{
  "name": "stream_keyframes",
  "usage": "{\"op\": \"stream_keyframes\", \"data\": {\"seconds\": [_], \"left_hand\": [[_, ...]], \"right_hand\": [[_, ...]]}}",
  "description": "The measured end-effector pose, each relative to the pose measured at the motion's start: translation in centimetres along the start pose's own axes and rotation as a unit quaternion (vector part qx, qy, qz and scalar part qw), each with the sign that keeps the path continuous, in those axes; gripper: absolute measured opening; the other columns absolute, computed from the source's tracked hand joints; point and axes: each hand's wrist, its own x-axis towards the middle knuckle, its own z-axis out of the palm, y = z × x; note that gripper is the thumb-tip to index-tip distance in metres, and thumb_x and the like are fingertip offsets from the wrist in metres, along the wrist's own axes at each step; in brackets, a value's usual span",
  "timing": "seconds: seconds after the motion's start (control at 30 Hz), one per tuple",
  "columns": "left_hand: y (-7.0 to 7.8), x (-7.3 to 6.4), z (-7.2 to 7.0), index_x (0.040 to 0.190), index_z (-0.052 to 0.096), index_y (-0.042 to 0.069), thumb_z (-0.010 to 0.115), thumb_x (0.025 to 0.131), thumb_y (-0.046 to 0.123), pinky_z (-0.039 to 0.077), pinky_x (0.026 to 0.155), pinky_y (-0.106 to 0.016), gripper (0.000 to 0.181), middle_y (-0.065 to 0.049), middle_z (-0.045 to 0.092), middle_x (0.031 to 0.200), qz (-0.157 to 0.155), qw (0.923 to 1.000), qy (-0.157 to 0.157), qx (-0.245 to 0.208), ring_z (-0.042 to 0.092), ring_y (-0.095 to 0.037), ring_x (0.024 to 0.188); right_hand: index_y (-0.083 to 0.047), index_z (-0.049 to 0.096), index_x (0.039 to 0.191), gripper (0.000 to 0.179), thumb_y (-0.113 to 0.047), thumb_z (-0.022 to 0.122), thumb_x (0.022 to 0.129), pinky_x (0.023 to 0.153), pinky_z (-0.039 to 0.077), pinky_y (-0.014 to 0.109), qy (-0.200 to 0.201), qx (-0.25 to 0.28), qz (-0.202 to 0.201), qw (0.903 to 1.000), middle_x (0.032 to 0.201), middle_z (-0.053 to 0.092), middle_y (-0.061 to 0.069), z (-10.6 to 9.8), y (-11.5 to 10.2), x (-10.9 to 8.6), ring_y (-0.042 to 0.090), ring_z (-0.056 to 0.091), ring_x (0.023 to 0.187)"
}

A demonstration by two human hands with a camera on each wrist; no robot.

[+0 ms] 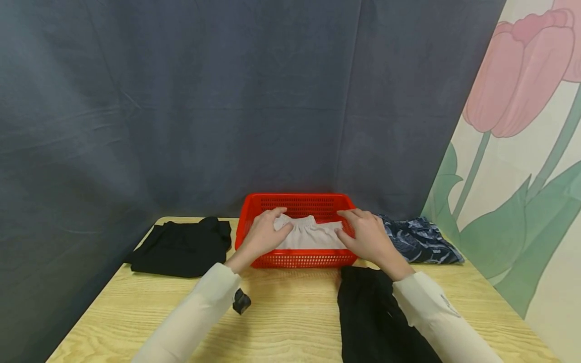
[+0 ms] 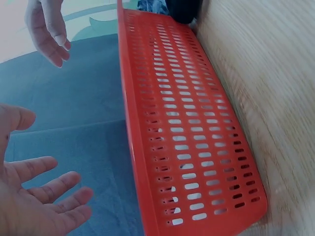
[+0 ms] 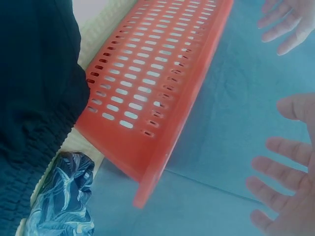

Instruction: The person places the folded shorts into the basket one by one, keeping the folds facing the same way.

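Observation:
A white garment with a gathered waistband [image 1: 313, 234] lies in the red perforated basket [image 1: 299, 260] at the back of the table. My left hand [image 1: 265, 233] hovers over the basket's left side, its fingers spread and holding nothing. Over the right side is my right hand [image 1: 365, 234], also with loose, parted fingers and nothing in them. In the left wrist view the left hand [image 2: 39, 191] stands apart from the basket rim [image 2: 130, 113]. The right wrist view likewise has the right hand [image 3: 285, 177] clear of the rim.
Folded black clothing [image 1: 183, 247] lies left of the basket. A dark blue patterned garment [image 1: 424, 241] is at its right, and black trousers [image 1: 376, 317] lie in front on the right. Near the left sleeve sits a small black object [image 1: 241, 301]. A grey curtain [image 1: 227, 101] hangs behind.

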Motion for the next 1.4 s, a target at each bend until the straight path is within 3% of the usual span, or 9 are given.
{"op": "stream_keyframes", "data": {"seconds": [0.17,0.53,0.83,1.07,1.23,1.4], "left_hand": [[0.4,-0.6,-0.4,0.140,0.053,0.013,0.061,0.094,0.031,0.048,0.089,-0.049,0.050,-0.009,0.058,0.128,-0.009,0.9994,0.004,-0.033,0.053,-0.031,0.118],[1.1,-1.7,-0.5,0.137,0.055,0.012,0.064,0.094,0.029,0.048,0.091,-0.049,0.048,-0.012,0.061,0.125,0.008,0.9964,0.013,-0.084,0.058,-0.032,0.113],[1.4,-2.2,-0.5,0.135,0.057,0.009,0.064,0.094,0.024,0.045,0.097,-0.044,0.044,-0.011,0.063,0.119,0.019,0.9898,0.036,-0.136,0.058,-0.027,0.110],[1.6,-2.9,-0.1,0.136,0.055,0.012,0.063,0.095,0.028,0.046,0.094,-0.046,0.044,-0.008,0.062,0.120,0.008,0.9847,0.026,-0.172,0.059,-0.028,0.110],[1.9,-3.3,0.2,0.135,0.056,0.009,0.063,0.095,0.023,0.044,0.097,-0.046,0.042,-0.012,0.062,0.120,0.026,0.9796,0.023,-0.198,0.058,-0.029,0.112],[2.1,-3.8,0.5,0.134,0.057,0.006,0.063,0.095,0.019,0.044,0.097,-0.044,0.041,-0.011,0.062,0.117,0.036,0.9724,0.033,-0.228,0.058,-0.028,0.110]], "right_hand": [[-0.004,0.063,0.127,0.046,-0.026,0.068,0.087,0.095,0.035,0.063,0.005,0.004,-0.003,1.0000,0.123,0.062,0.019,-0.7,-0.4,-0.3,0.040,0.054,0.110],[-0.004,0.063,0.126,0.046,-0.024,0.071,0.085,0.094,0.036,0.065,0.038,0.015,0.001,0.9992,0.121,0.062,0.018,-2.1,-0.8,-1.8,0.038,0.055,0.110],[-0.002,0.060,0.130,0.049,-0.022,0.071,0.086,0.087,0.047,0.059,0.050,0.050,0.017,0.9973,0.125,0.059,0.019,-3.2,-0.7,-2.8,0.038,0.054,0.110],[-0.003,0.058,0.132,0.049,-0.021,0.070,0.088,0.086,0.046,0.061,0.067,0.079,0.014,0.9946,0.126,0.059,0.017,-4.1,-0.4,-3.7,0.036,0.053,0.114],[-0.002,0.058,0.131,0.048,-0.018,0.070,0.088,0.084,0.048,0.060,0.089,0.081,-0.006,0.9927,0.124,0.060,0.017,-4.6,-0.1,-4.5,0.036,0.057,0.110],[-0.004,0.058,0.132,0.048,-0.018,0.070,0.088,0.083,0.048,0.060,0.101,0.083,-0.002,0.9914,0.124,0.060,0.018,-5.2,0.0,-5.3,0.037,0.057,0.109]]}}
